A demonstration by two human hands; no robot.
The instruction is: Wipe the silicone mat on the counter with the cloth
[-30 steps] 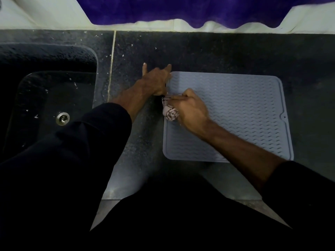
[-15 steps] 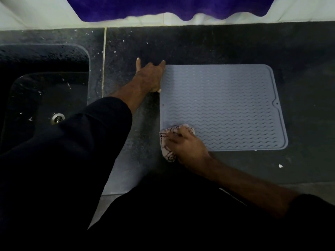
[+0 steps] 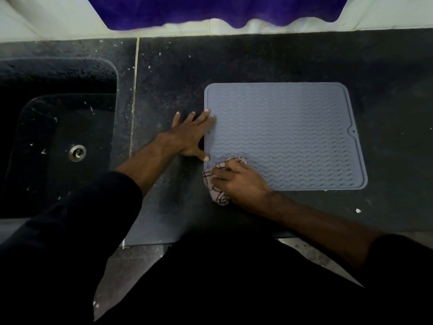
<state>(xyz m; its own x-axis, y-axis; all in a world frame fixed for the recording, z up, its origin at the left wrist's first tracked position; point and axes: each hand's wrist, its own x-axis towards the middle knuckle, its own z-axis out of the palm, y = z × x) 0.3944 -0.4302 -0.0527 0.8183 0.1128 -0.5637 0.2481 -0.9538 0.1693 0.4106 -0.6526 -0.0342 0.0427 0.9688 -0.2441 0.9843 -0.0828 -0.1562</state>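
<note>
Grey silicone mat (image 3: 281, 134) lies flat on the dark counter (image 3: 168, 73), right of the sink (image 3: 58, 137). The left hand (image 3: 189, 134) is spread flat, fingers straight, two fingertips (image 3: 212, 117) pressing the mat's left edge, the rest on the counter beside it. Just below that thumb, the right hand (image 3: 241, 181) grips the bunched cloth (image 3: 216, 188), fingers curled over it at the mat's near left corner, cloth spilling off onto the counter.

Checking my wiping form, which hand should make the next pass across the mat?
Right hand: it holds the crumpled patterned cloth at the grey ridged silicone mat's near-left corner. Left hand steadies its edge.
</note>
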